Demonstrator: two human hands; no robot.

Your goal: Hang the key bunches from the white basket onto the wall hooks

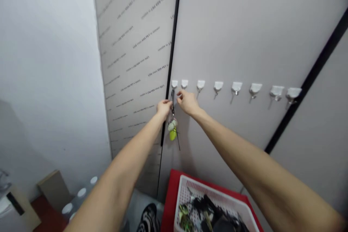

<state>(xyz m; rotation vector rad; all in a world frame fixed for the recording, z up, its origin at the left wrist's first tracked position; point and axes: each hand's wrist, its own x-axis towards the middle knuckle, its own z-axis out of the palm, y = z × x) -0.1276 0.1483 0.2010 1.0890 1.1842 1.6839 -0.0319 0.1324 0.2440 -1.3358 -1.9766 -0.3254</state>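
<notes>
Both my arms reach up to a row of several white wall hooks (236, 87) on a grey panel. My left hand (164, 109) is closed on the dark strap of a keychain (172, 129) with a white and yellow-green charm, which hangs from the leftmost hook (174, 84). My right hand (187, 102) is pinched just right of that strap, under the second hook (184, 83); what its fingers hold is too small to make out.
A white perforated basket (187, 187) with dark and green items sits on a red surface (169, 195) below the hooks. Black vertical strips divide the wall panels. At lower left stand a beige box (53, 187) and white round lids.
</notes>
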